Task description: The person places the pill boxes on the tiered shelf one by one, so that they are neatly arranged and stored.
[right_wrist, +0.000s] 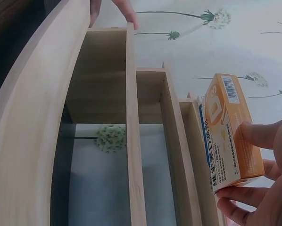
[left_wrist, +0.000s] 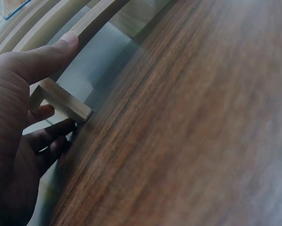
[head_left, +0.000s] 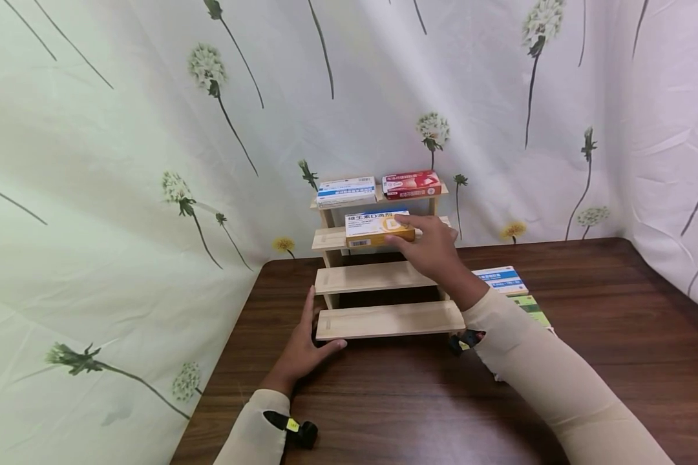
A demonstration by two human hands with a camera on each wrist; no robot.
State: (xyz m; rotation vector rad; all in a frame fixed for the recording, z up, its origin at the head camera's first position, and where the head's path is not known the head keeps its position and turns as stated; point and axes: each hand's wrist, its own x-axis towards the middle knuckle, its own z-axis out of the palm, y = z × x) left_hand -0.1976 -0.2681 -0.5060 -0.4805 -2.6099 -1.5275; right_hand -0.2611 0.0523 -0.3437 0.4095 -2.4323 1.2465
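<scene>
A four-step wooden display rack (head_left: 378, 278) stands on the table. My right hand (head_left: 436, 248) pinches a white and orange vitamin D drops box (head_left: 363, 226) between thumb and fingers, over the second step from the top. In the right wrist view the thumb presses the orange face of that box (right_wrist: 242, 127), with fingers under its lower end. My left hand (head_left: 302, 352) grips the left end of the rack's lowest step. The left wrist view shows its thumb on the step's front edge and the other fingers by the wooden leg (left_wrist: 65, 101).
On the top step lie a white and blue box (head_left: 346, 192) and a red box (head_left: 412, 185). To the right of the rack, a blue and white box (head_left: 503, 281) and a green box (head_left: 530, 310) lie on the brown table (head_left: 616, 336), partly behind my right arm. A flower-printed curtain (head_left: 384, 97) hangs behind.
</scene>
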